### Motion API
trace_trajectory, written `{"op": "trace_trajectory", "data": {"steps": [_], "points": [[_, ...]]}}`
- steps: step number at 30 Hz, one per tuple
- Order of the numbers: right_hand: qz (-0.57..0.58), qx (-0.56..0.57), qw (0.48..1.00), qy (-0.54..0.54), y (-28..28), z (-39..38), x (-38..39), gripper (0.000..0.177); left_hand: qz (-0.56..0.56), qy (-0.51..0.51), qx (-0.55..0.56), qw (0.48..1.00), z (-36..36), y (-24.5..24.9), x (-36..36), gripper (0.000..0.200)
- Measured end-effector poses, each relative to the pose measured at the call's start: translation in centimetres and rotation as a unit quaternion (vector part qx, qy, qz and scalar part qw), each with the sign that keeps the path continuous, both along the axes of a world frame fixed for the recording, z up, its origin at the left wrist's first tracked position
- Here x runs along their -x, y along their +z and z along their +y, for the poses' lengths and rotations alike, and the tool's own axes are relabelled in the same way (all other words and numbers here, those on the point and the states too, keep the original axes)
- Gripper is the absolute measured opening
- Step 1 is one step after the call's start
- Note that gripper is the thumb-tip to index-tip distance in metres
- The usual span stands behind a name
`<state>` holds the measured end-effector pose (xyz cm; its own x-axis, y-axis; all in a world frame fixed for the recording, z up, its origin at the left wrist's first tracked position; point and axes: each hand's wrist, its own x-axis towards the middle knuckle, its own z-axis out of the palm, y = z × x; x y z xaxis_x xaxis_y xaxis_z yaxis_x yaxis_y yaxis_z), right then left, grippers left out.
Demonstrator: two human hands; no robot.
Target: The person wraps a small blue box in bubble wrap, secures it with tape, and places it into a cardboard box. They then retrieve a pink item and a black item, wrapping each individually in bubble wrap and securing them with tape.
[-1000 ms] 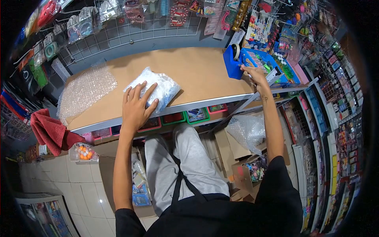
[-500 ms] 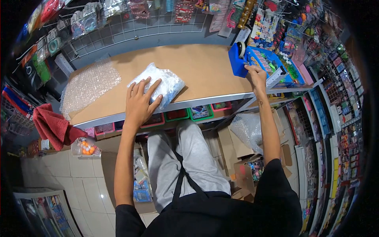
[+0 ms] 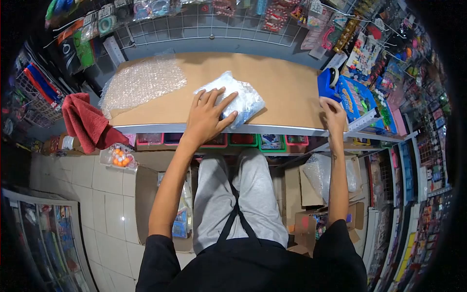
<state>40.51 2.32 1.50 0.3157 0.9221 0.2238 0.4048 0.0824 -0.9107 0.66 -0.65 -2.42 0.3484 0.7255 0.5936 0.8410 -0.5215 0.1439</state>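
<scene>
On brown counter point(image 3: 284, 92), left hand point(image 3: 209, 114) flat on wrapped parcel point(image 3: 245, 97), right hand point(image 3: 333, 113) grip unclear, grid wall point(image 3: 204, 30) behind

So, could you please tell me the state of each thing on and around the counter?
Left hand: open, flat on the parcel, fingers spread.
Parcel: wrapped in clear plastic, lying at the counter front edge.
Right hand: at the tape dispenser's base; grip unclear.
Tape dispenser: upright, roll mounted.
Bubble wrap sheet: loose, flat on the counter.
Red cloth: bunched, hanging left of the counter.
</scene>
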Motion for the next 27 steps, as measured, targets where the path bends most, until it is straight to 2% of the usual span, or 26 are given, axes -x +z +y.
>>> {"op": "trace_trajectory", "data": {"steps": [1,5,7,8,12,15,27], "points": [[0.069,0.063,0.994,0.059,1.0,-0.6,2.4,0.031,0.002,0.001,0.003,1.000,0.0,0.0,0.0,0.052],[0.183,0.043,0.913,0.361,3.0,0.0,11.8,0.037,-0.001,-0.002,-0.007,1.000,0.1,0.0,0.0,0.053],[0.265,0.070,0.857,0.437,2.5,1.4,15.2,0.039,-0.003,-0.003,-0.016,1.000,0.3,-0.2,-0.1,0.053],[0.222,0.076,0.859,0.455,2.4,2.2,16.4,0.041,-0.001,-0.003,-0.018,1.000,0.3,-0.3,-0.1,0.053],[0.289,0.160,0.855,0.399,1.1,5.0,17.9,0.038,-0.002,-0.010,-0.012,1.000,0.3,-0.3,0.1,0.053],[0.313,0.158,0.850,0.394,-0.3,6.0,17.1,0.039,-0.002,-0.013,-0.010,1.000,0.3,-0.2,0.2,0.053],[0.244,0.134,0.903,0.327,0.9,5.8,18.0,0.034,0.080,-0.025,0.014,0.996,1.2,0.6,0.4,0.059]]}}
